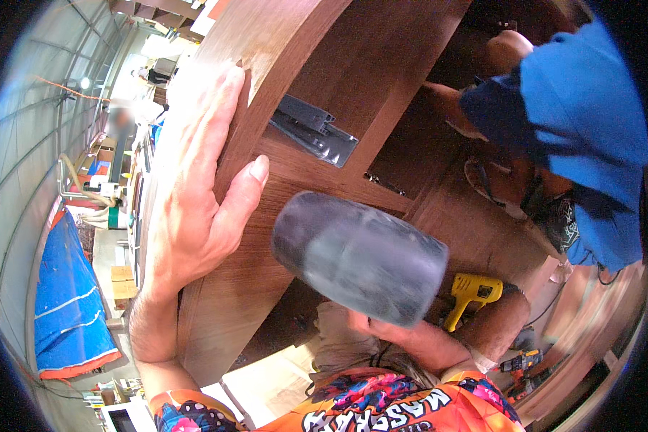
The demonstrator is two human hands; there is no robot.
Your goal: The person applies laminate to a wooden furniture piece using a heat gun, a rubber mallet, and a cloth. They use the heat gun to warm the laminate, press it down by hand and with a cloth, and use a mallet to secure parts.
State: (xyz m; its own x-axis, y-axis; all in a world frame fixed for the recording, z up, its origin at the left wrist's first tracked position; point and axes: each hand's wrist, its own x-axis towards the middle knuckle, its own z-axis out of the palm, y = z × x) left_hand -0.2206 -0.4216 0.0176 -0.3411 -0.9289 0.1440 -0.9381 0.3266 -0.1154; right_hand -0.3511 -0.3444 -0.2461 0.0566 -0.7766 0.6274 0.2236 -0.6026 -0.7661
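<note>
Workshop surroundings show at the left rim: corrugated wall, a blue tarpaulin (68, 302) and stacked cartons, all well apart from the work. Directly before me stands a dark brown wooden cabinet (381, 79), its panels bending with the lens.

I note a rubber mallet (360, 258) with a grey cylindrical head, blurred, hanging just off the cabinet's front panel below the near edge. My right hand (381, 330) sits under the head; the fingers appear closed round the handle, though the head hides most of the grip and the handle itself. I judge the mallet head-heavy and slightly yielding at the face, not fragile; it is best taken low on the handle, away from the head.

My left hand (198, 180) lies flat against the rim of the upright side panel, fingers extended and together, thumb spread across the panel face, gripping nothing. The panel looks stiff, heavy and smooth-faced, so a flat palm on its edge is the sound hold.

A metal drawer slide (313, 129) is fixed inside the cabinet, just beyond the thumb. A yellow power drill (471, 295) lies below, near the cabinet's lower right corner. Another person in a blue shirt (583, 122) crouches at the far right side.
</note>
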